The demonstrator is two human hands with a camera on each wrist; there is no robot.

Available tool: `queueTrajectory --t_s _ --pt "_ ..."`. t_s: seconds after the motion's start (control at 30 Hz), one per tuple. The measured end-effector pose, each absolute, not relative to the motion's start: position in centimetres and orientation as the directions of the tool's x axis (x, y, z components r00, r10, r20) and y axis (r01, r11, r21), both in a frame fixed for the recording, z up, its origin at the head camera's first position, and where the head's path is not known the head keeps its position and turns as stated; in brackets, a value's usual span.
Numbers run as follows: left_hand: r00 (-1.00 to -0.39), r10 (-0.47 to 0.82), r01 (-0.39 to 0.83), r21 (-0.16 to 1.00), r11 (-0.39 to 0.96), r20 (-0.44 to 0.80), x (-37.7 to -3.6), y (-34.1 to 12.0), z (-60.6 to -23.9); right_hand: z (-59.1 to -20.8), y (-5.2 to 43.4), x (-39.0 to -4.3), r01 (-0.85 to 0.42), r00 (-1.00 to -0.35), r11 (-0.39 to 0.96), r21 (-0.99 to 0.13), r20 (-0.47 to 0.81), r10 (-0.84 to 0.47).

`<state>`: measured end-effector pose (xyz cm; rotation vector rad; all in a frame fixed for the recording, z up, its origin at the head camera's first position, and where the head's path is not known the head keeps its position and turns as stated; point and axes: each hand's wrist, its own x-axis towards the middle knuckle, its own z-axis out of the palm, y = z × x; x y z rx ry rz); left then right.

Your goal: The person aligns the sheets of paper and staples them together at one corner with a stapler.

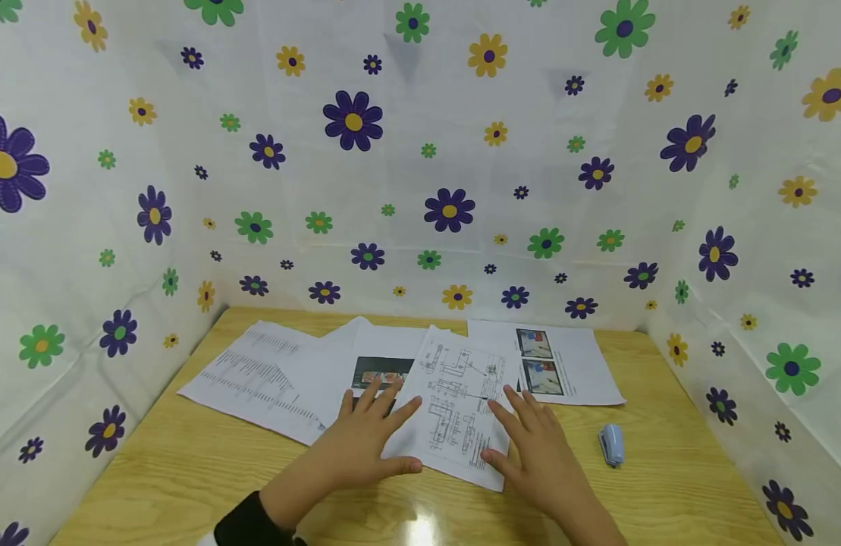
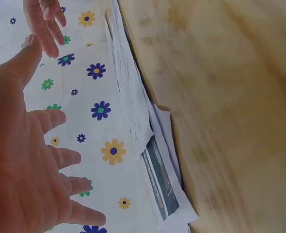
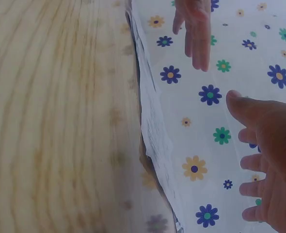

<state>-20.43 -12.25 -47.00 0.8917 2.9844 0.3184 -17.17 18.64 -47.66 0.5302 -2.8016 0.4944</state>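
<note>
At lower centre, the left hand [image 1: 362,440] and right hand [image 1: 539,455], fingers spread flat, frame a drawing sheet [image 1: 457,402] on the worktop [image 1: 161,470]. Seemingly squaring papers; next needs gathering neighbouring sheets.

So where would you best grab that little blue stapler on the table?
Probably from above, pinching the long sides of the stapler. It lies flat and narrow on the table, clear of the papers, nearest the right hand, so its sides are open to fingers.

Bright, even light; a glare spot on the counter [image 1: 420,527] at bottom centre; wrist views soft, wood grain blurred.
</note>
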Motion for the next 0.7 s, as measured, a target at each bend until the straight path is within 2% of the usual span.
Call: queueTrajectory --t_s 0.23,0.5,0.7 --pt "-0.873 0.487 0.480 0.222 0.848 0.026 -22.4 -11.6 -46.5 -47.2 18.4 -18.9 -0.290 -0.941 0.906 -0.309 0.265 -0.211" --pt "-0.917 0.398 0.383 0.276 0.881 0.004 -25.4 -10.6 -46.6 -46.7 18.3 -21.9 -0.054 -0.996 0.875 -0.482 0.092 -0.011" --pt "-0.946 0.323 0.312 0.260 0.914 0.003 -27.1 -9.9 -46.9 -46.6 18.1 -23.4 0.086 -0.995 0.848 -0.524 0.003 0.103"
